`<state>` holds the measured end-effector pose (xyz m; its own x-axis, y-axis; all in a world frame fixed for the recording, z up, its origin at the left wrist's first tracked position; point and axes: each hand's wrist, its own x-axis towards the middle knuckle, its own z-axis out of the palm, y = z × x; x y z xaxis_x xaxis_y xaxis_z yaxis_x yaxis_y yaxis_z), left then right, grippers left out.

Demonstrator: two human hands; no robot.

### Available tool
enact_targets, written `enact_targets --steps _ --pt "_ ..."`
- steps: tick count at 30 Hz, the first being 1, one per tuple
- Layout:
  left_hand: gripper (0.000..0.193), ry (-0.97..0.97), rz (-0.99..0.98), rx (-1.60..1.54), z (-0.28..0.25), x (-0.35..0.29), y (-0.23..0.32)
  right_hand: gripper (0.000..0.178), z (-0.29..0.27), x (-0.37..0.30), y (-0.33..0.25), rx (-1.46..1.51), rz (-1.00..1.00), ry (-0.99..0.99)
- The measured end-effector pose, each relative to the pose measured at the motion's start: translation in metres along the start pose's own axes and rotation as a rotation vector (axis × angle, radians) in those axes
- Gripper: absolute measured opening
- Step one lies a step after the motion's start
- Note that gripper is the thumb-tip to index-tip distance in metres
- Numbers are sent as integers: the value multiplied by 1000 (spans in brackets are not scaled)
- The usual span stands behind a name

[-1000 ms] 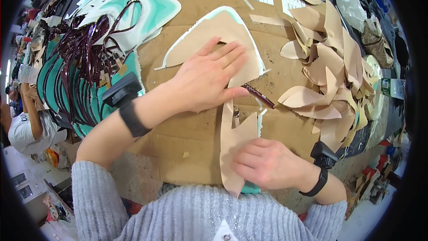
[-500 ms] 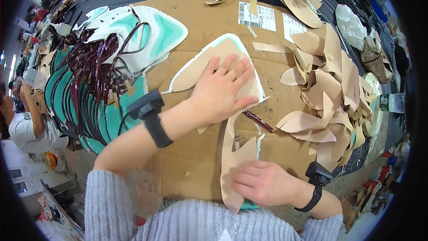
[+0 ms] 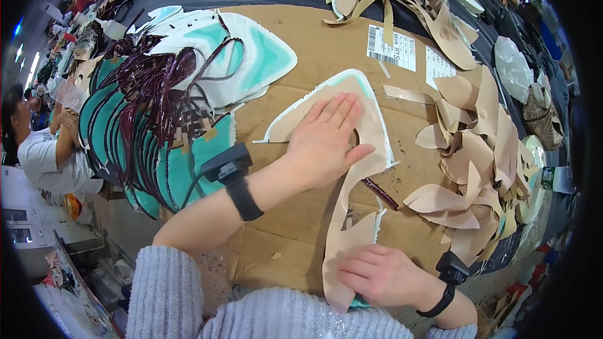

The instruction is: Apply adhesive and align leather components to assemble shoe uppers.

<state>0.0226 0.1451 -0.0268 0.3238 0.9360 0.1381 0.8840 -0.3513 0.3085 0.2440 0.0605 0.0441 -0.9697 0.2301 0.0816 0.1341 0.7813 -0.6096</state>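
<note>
One tan piece (image 3: 348, 245), lying mostly on cardboard (image 3: 270, 232).
Left hand (image 3: 326, 141) is resting flat on its far part, gripping nothing; right hand (image 3: 383, 273) is curling at its near end, pinch unclear. Maroon strip (image 3: 380, 193) is lying between it and tan heap (image 3: 480, 163).

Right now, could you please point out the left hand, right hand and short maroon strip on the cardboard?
Left hand (image 3: 323, 143), head view, back of hand.
Right hand (image 3: 384, 274), head view, back of hand.
Short maroon strip (image 3: 380, 194), head view, its middle.
</note>
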Motion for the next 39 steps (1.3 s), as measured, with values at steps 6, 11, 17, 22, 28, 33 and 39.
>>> enact_targets --steps 6,11,17,22,28,33,39 --pt "62 41 -152 -65 -23 -1 -33 21 3 -4 2 39 24 85" --pt "59 52 -331 -87 -39 32 -34 27 0 -7 6 68 18 -35" --pt "56 -108 -388 -247 -53 42 -43 60 -43 3 8 583 95 -30" --pt "52 82 -181 -952 -75 20 -26 68 -68 9 45 704 424 735" --pt "49 126 -100 -1039 -103 10 5 41 -65 46 90 1077 416 786" --pt "40 417 80 -862 -102 4 6 41 -64 59 70 1226 357 831" --pt "25 413 76 -759 -109 3 6 45 -64 55 70 1186 297 782"
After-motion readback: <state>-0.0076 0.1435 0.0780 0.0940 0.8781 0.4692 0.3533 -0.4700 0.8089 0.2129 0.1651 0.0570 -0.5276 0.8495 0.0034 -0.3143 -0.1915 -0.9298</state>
